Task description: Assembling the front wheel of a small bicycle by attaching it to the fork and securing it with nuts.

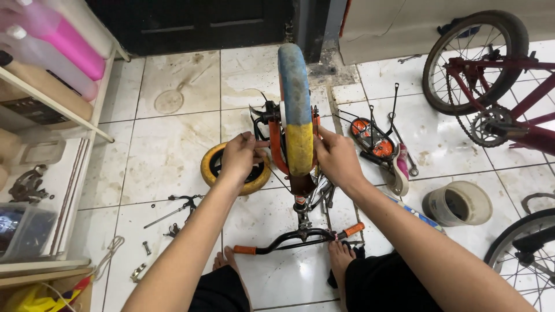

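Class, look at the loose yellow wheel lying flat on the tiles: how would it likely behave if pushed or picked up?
The yellow wheel lies flat, so a push would probably slide it, not roll it. Stood on edge, its round rim would likely roll. It looks small with a thick foam-like tyre, so probably light and stiff.

Home bicycle-repair corner, informal workshop. Stained white tiled floor [173, 150] strewn with loose bolts [146, 248], brake parts [184, 202], spanner [409, 58]. Small bicycle [295, 150] stands upside down at centre; loose yellow wheel [236, 169] beside it; training wheels [373, 138] to right. Red bicycle [491, 86] near wall. Shelf [58, 110] at left carries bottles [55, 43] and spare parts. Bucket [458, 203] on floor.
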